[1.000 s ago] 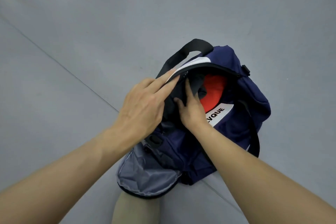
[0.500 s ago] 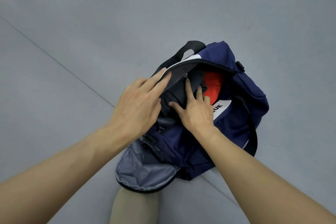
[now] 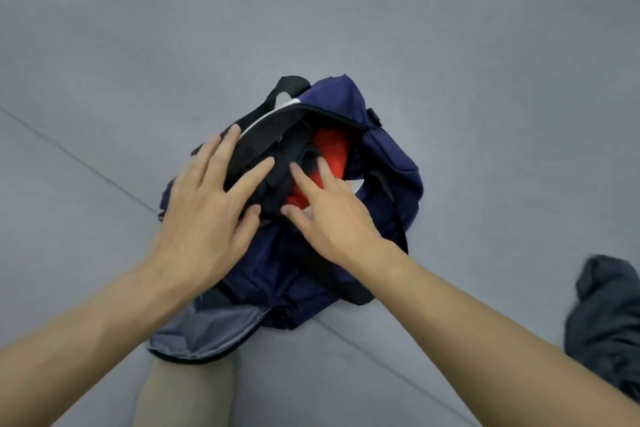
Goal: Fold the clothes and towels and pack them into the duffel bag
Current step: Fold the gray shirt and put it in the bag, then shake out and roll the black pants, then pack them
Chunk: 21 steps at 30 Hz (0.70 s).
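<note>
A navy duffel bag [image 3: 391,163] lies on the grey floor with its top zip open. Inside it I see a dark garment [image 3: 294,149] and a red-orange garment [image 3: 330,152]. My left hand [image 3: 207,211] lies flat with spread fingers on the bag's near-left rim and the dark garment. My right hand [image 3: 329,215] has its fingers straight, pressing on the red-orange garment at the mouth of the bag. Neither hand grips anything. The bag's grey-lined end flap [image 3: 211,326] hangs open toward me.
A crumpled dark grey-blue garment [image 3: 606,315] lies on the floor at the right edge. My knee in beige trousers [image 3: 183,395] is at the bottom, just under the bag's end flap. Black carry straps [image 3: 291,83] lie across the bag's far side.
Both hands have flattened and spread over the mouth of the bag, and the right hand has come out of it a little. The view has tilted, bringing the garment on the right into sight.
</note>
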Available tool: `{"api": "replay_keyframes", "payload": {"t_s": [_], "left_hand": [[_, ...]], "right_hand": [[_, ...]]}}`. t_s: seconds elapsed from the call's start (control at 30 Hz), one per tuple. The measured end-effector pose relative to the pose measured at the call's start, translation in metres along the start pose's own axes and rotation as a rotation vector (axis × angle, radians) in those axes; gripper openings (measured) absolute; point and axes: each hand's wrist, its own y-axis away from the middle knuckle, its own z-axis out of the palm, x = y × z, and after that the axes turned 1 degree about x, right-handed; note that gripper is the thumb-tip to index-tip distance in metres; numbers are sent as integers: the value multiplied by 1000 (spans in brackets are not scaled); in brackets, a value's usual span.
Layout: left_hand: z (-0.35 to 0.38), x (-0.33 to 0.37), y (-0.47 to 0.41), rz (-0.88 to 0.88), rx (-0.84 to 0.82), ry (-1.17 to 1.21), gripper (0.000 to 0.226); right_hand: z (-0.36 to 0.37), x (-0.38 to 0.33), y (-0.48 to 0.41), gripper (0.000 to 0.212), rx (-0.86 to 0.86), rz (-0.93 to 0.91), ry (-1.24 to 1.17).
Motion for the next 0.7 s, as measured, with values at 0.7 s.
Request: {"api": "replay_keyframes", "payload": {"t_s": [0.7], "left_hand": [[98,328,5,514,-602,311,66]], "right_hand": [[-43,337,371,77,-28,514,105]]}}
